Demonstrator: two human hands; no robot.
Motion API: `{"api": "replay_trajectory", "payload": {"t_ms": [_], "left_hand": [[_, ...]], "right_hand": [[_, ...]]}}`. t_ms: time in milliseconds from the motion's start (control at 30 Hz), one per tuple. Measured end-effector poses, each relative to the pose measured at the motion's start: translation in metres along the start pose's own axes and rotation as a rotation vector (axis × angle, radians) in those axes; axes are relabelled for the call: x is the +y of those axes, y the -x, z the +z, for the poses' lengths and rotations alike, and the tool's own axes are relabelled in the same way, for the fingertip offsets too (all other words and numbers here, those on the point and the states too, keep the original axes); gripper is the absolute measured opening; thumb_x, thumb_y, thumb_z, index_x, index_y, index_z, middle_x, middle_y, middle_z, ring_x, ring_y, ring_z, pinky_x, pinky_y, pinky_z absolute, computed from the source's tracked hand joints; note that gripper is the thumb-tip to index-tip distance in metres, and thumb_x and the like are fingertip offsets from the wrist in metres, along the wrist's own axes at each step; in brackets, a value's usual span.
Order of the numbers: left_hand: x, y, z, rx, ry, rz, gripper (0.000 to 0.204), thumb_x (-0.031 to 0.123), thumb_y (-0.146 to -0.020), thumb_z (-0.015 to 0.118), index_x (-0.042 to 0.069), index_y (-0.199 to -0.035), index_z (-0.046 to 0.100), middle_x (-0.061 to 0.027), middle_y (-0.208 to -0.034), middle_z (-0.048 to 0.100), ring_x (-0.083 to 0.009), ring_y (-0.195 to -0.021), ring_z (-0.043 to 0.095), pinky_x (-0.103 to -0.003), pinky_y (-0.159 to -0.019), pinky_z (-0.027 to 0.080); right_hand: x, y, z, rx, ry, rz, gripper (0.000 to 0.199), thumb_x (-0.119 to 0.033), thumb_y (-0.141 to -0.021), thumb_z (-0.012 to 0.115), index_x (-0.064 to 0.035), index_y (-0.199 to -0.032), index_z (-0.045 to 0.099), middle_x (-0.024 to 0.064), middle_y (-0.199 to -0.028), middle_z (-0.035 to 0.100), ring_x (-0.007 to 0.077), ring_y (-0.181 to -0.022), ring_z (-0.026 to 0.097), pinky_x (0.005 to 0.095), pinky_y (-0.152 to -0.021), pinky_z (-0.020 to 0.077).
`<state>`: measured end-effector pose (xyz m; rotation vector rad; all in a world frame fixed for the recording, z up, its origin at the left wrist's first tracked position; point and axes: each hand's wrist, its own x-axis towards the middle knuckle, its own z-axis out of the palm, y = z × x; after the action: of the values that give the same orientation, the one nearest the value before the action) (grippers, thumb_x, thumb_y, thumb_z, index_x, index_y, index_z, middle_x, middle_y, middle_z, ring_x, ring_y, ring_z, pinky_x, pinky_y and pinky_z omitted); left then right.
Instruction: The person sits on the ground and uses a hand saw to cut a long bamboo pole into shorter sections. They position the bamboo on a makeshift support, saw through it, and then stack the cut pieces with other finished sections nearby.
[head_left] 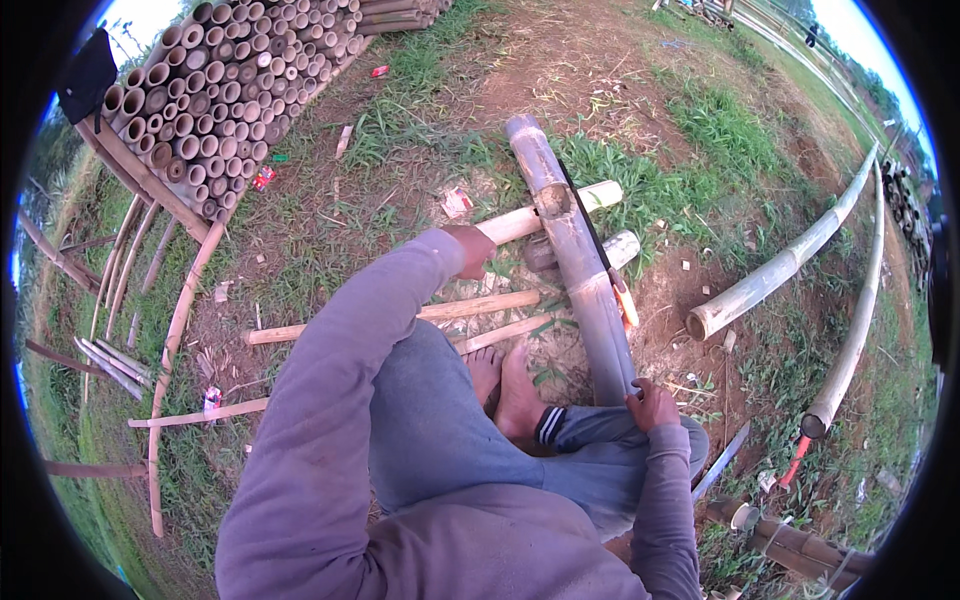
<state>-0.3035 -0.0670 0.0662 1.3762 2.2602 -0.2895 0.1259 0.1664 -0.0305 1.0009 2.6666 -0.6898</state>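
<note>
I sit on the ground with a thick grey bamboo pole (573,250) running from my lap out ahead. My right hand (652,403) grips its near end. My left hand (472,247) is stretched forward and closed on a short pale bamboo piece (540,215) lying crosswise under the pole. A long dark blade with an orange handle (624,298) lies along the pole's right side. My bare feet (507,385) rest beside the pole.
A big stack of cut bamboo tubes (215,85) fills the upper left. Split bamboo strips (395,320) lie by my left knee. Two long poles (790,262) lie on the right, and a flat blade (722,460) rests near my right knee.
</note>
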Motion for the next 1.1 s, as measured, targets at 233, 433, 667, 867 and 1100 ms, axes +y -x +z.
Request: {"api": "replay_trajectory", "payload": {"t_ms": [233, 433, 667, 867, 1100], "left_hand": [[0.005, -0.003, 0.0, -0.049, -0.022, -0.029, 0.056, 0.036, -0.089, 0.074, 0.025, -0.143, 0.063, -0.0134, -0.13, 0.07, -0.0347, -0.122, 0.067, -0.048, -0.104, 0.053], [0.003, -0.009, 0.004, -0.058, -0.025, -0.016, 0.057, 0.041, -0.089, 0.075, 0.025, -0.142, 0.063, -0.014, -0.131, 0.07, -0.0354, -0.123, 0.066, -0.049, -0.104, 0.053], [-0.005, -0.017, 0.014, -0.018, 0.064, 0.119, 0.061, 0.036, -0.086, 0.074, 0.016, -0.142, 0.063, -0.0197, -0.127, 0.071, -0.0395, -0.118, 0.067, -0.049, -0.102, 0.053], [0.014, -0.021, -0.004, -0.047, 0.348, 0.251, 0.063, 0.034, -0.089, 0.076, 0.011, -0.145, 0.06, -0.0213, -0.132, 0.07, -0.0362, -0.123, 0.067, -0.044, -0.103, 0.052], [0.027, -0.025, -0.044, 0.156, 0.712, 0.24, 0.06, 0.025, -0.09, 0.078, 0.007, -0.144, 0.06, -0.0201, -0.132, 0.068, -0.0322, -0.117, 0.068, -0.044, -0.102, 0.053]], "right_hand": [[0.01, -0.003, 0.005, -0.003, -0.008, -0.018, 0.049, -0.039, -0.089, 0.075, -0.0103, -0.128, 0.069, 0.0178, -0.105, 0.077, 0.038, -0.1, 0.074, 0.0483, -0.091, 0.0572], [0.006, -0.021, -0.011, -0.095, -0.081, -0.036, 0.051, -0.042, -0.091, 0.074, -0.0107, -0.13, 0.068, 0.0161, -0.107, 0.078, 0.0363, -0.105, 0.073, 0.0477, -0.093, 0.0564], [0.008, -0.04, -0.009, -0.097, -0.133, -0.021, 0.049, -0.038, -0.092, 0.072, -0.0043, -0.127, 0.069, 0.0203, -0.108, 0.077, 0.0381, -0.107, 0.073, 0.046, -0.098, 0.0554], [0.002, -0.114, -0.032, 0.045, -0.246, -0.127, 0.047, -0.035, -0.09, 0.069, -0.0027, -0.124, 0.071, 0.0221, -0.107, 0.077, 0.0405, -0.102, 0.073, 0.0473, -0.095, 0.0566], [-0.006, -0.284, -0.023, 0.274, -0.276, -0.003, 0.048, -0.03, -0.092, 0.066, -0.0003, -0.129, 0.067, 0.0263, -0.119, 0.071, 0.0436, -0.114, 0.068, 0.0478, -0.103, 0.053]]}}
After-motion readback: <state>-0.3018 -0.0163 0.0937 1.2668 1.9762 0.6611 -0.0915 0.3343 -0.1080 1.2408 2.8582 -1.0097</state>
